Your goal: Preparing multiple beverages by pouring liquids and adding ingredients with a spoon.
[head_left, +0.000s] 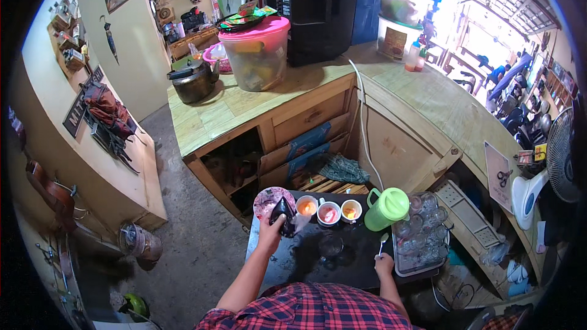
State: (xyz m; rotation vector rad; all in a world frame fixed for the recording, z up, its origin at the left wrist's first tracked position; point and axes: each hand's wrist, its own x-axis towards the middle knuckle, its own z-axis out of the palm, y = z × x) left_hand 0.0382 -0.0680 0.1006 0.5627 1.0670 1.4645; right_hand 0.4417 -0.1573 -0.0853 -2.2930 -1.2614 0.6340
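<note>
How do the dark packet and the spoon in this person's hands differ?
The dark packet is bulky; the spoon is slim. The packet looks mostly black, the spoon pale. The left hand holds the packet, the right hand the spoon. Both are held in bare hands.

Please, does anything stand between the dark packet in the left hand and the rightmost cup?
Yes: the left cup and the middle cup stand between the dark packet and the rightmost cup.

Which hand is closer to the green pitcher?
Right. The right hand, holding a spoon, is just on the near side of the green pitcher; the left hand is farther off to its left.
</note>
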